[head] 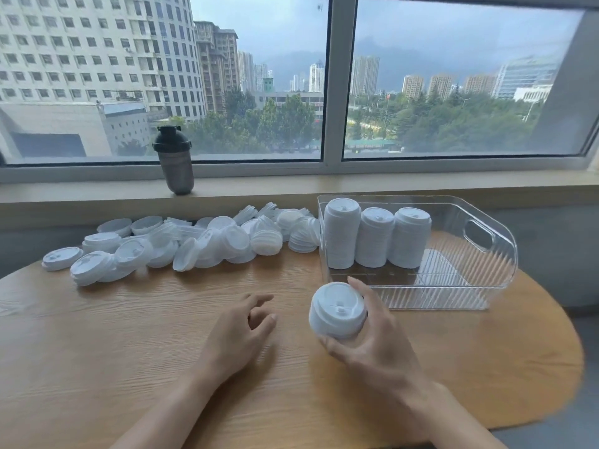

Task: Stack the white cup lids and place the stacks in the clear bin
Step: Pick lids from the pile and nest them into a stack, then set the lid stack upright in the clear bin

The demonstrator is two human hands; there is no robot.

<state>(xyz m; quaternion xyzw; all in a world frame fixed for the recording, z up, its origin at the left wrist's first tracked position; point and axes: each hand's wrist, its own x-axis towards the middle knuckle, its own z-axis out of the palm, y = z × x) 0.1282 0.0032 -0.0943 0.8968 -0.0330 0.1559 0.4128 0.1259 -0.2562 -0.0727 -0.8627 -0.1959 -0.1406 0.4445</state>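
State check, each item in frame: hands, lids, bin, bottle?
left hand: empty, fingers loosely curled above the table
right hand: grips short lid stack
clear bin: holds three tall stacks, upright
loose lids: unsorted heap on table
shaker bottle: upright on sill, capped

High-rise room, likely office or flat — wooden table (129, 335) at wide window (334, 92), city towers outside.

Bare desk (129, 335) in front. Loose lid pile (194, 241) blocks far left; three stacks (376, 238) fill clear bin (486, 254) left end (right half open above).
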